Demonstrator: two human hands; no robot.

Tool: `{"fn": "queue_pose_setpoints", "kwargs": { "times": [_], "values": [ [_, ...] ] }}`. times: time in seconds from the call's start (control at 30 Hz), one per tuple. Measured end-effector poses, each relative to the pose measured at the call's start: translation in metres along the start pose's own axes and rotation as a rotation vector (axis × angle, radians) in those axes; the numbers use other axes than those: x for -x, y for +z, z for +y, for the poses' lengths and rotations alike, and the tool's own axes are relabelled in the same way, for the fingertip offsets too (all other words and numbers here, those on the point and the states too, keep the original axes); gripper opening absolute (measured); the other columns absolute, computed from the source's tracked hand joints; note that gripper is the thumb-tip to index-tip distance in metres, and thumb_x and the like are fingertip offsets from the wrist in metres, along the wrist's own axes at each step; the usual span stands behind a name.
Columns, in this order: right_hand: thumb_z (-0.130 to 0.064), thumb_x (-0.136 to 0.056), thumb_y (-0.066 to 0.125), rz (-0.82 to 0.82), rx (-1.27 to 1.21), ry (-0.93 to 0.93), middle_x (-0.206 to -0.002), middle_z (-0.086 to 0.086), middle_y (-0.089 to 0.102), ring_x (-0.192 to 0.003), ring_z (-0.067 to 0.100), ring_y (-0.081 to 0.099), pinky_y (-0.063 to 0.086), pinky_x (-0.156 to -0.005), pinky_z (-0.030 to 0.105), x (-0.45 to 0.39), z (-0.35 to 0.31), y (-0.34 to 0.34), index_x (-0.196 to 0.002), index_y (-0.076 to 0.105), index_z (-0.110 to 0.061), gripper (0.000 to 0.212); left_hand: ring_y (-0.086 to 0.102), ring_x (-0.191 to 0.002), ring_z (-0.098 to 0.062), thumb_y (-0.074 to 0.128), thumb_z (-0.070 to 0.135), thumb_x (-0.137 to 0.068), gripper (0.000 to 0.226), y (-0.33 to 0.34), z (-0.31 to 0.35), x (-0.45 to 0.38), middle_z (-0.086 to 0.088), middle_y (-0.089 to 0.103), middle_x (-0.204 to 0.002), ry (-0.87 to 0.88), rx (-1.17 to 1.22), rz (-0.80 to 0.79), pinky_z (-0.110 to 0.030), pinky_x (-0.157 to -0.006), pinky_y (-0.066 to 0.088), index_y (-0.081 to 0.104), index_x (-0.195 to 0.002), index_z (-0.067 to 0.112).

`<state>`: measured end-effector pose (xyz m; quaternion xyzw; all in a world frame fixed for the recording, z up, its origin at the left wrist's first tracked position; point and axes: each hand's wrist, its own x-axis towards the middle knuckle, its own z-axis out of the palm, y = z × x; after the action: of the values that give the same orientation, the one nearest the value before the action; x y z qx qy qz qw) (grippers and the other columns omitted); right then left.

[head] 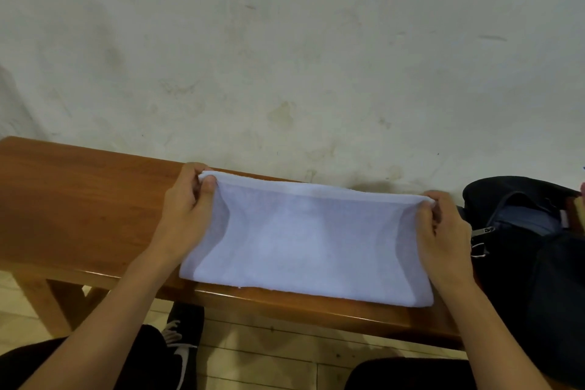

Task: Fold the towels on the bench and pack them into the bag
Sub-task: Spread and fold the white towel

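Presently catalogued: one white towel [304,241], laid across a brown wooden bench [79,199] that stood against a stained pale wall [285,41]; the towel's near edge lay flat by the front lip of the bench, its far edge lifted. Left hand [186,215] — pinched the far left corner between thumb and fingers. Right hand [443,231] — pinched the far right corner likewise, so the far hem ran taut between the two. One dark bag [522,247], open at the top, sat on the bench just right of the towel, near the right hand. Dark trousers and a black shoe [183,348] showed below, over a light plank floor. Risks, as judged: uneven pull from either hand could skew the fold; the near edge, so close to the lip, might slide off the bench; the right corner could snag on the bag's metal clips [479,241].
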<state>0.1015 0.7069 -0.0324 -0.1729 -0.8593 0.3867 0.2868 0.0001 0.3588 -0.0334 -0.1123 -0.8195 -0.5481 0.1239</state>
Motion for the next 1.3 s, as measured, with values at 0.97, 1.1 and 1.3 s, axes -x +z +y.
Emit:
{"fn": "queue_pose_setpoints", "kwargs": {
  "times": [0.97, 1.1, 1.3],
  "values": [
    [-0.020, -0.102, 0.041, -0.112, 0.239, 0.086, -0.080, 0.007, 0.057, -0.071, 0.021, 0.056, 0.051, -0.063, 0.045, -0.041, 0.027, 0.033, -0.097, 0.053, -0.013, 0.015, 0.056, -0.096, -0.012, 0.059, 0.019, -0.097, 0.027, 0.012, -0.015, -0.042, 0.005, 0.058, -0.108, -0.006, -0.527, -0.424, -0.014, -0.069, 0.040, 0.058, -0.124, 0.022],
    [-0.018, -0.102, 0.040, -0.068, 0.250, 0.055, -0.080, 0.004, 0.056, -0.070, 0.013, 0.052, 0.045, -0.059, 0.038, -0.042, 0.025, 0.035, -0.096, 0.052, -0.012, 0.014, 0.057, -0.082, -0.006, 0.055, 0.022, -0.099, 0.014, 0.017, -0.022, -0.044, 0.005, 0.063, -0.095, 0.012, -0.513, -0.342, -0.013, -0.065, 0.039, 0.063, -0.110, 0.017],
    [-0.018, -0.103, 0.038, -0.058, 0.208, 0.027, -0.083, 0.002, 0.057, -0.076, 0.019, 0.055, 0.047, -0.064, 0.040, -0.041, 0.024, 0.039, -0.103, 0.052, -0.015, 0.014, 0.054, -0.067, -0.013, 0.044, 0.021, -0.103, 0.012, 0.024, -0.025, -0.049, 0.002, 0.056, -0.077, -0.034, -0.499, -0.226, -0.024, -0.054, 0.037, 0.052, -0.098, 0.012]
  ]
}}
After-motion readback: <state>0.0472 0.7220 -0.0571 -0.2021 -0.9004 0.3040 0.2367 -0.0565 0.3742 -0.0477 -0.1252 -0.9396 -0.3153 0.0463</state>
